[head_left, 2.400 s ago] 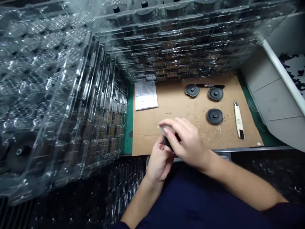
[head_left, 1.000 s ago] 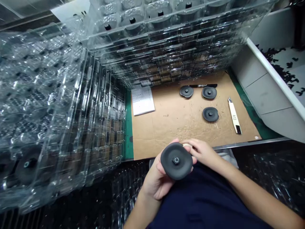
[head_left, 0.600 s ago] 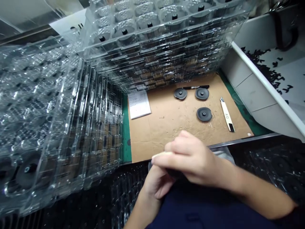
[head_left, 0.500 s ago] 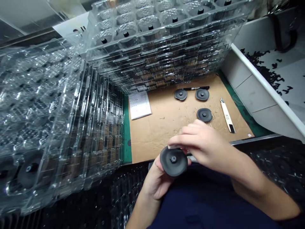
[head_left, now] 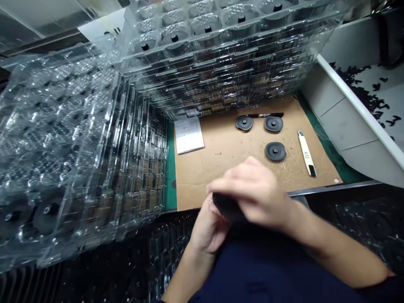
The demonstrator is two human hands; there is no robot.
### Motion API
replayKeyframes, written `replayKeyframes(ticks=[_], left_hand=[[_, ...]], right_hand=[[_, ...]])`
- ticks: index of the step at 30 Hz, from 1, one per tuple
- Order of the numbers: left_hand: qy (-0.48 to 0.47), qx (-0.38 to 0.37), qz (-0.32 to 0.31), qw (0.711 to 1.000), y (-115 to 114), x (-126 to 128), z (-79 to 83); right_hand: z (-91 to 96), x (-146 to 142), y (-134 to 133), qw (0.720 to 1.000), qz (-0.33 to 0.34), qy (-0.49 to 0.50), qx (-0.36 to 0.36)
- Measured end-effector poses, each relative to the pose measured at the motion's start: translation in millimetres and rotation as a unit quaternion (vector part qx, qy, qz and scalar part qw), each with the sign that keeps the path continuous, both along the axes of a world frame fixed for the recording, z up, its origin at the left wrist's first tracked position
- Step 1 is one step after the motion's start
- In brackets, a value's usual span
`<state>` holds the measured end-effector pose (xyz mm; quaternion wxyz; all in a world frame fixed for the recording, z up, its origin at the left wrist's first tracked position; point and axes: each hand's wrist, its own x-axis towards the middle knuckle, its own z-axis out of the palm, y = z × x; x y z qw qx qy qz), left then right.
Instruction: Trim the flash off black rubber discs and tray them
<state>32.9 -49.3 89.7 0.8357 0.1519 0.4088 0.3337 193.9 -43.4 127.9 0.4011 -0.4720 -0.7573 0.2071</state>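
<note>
A disc [head_left: 227,206] is held in the left hand [head_left: 206,227] at the cardboard's near edge [head_left: 194,198], right hand [head_left: 254,191] above, grip unclear.

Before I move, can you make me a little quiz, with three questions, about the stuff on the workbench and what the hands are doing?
1. Count: how many dark discs lie on the cardboard?

2. True or false: seen from where the person is, the white cutter lies to the right of the white paper.

3. Choose one: what is between the left hand and the right hand?
A) The white paper
B) A dark piece, blurred and partly covered
C) The white cutter

Key: 1. Three. 2. True. 3. B.
</note>
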Motion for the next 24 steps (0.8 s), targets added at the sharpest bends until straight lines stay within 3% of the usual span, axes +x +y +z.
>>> replayKeyframes(ticks=[4,7,9,11,15,17,19,22,24], left_hand=[[-0.048,0.016,0.046,0.998,5.7,-6.4,-1.1],[-0.068,0.012,0.065,0.996,9.2,-9.2,-0.8],[-0.066,0.004,0.063,0.996,10.4,-8.1,-0.5],[-0.065,0.001,0.057,0.996,10.8,-5.4,-0.4],[-0.058,0.016,0.054,0.997,9.1,-0.4,-1.2],[-0.046,0.025,0.045,0.998,8.5,-0.9,-1.8],[-0.023,0.03,0.032,0.999,9.5,-3.7,-1.8],[0.013,0.035,0.034,0.999,12.8,-7.4,0.0],[0.023,0.041,0.044,0.998,14.8,-6.3,2.8]], right_hand=[[-53.6,18.4,-1.4,0.971,-0.127,0.03,-0.202],[-97.2,20.6,-17.4,0.956,-0.133,0.034,-0.258],[-109.4,19.0,-25.6,0.955,-0.124,0.036,-0.266],[-100.7,17.7,-26.0,0.952,-0.138,0.044,-0.268],[-41.3,7.0,-13.5,0.958,-0.208,0.074,-0.186],[-14.5,-5.3,-10.2,0.979,-0.163,0.083,-0.094],[-0.1,-17.1,-9.8,0.993,-0.081,0.075,-0.046],[5.0,-25.5,-7.3,0.993,0.027,0.045,-0.11],[5.4,-26.8,-3.0,0.991,0.031,0.029,-0.127]])
